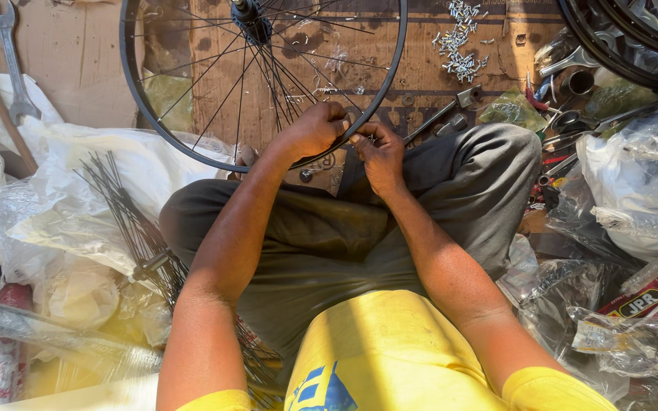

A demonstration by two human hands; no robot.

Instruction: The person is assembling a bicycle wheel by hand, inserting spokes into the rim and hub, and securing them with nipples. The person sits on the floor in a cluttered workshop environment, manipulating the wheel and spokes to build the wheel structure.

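**Here, two hands at the rim of a spoked bicycle wheel**

Seen from above, a person sits cross-legged on the floor in grey trousers (420,198) and a yellow shirt (390,350). A bicycle wheel (163,133) stands before the knees, its black rim arching from upper left to upper right and its hub (251,19) near the top edge, with thin spokes fanning down from it. The left hand (317,129) is curled closed over the lowest part of the rim, fingers wrapped around it. The right hand (378,152) lies just beside it, also closed, fingertips pinched together at the rim; whether they grip a small part cannot be told. The two hands almost touch.

To the person's left, a bundle of loose spokes (127,213) lies on crumpled clear plastic sheeting (78,175). A spanner (7,53) rests on cardboard at the upper left. At the upper right, a heap of small silver nipples (460,42) is scattered on a wooden board (428,76). Further right lie assorted tools (569,122) and more plastic bags (634,167), with part of a second wheel (618,46) in the corner.
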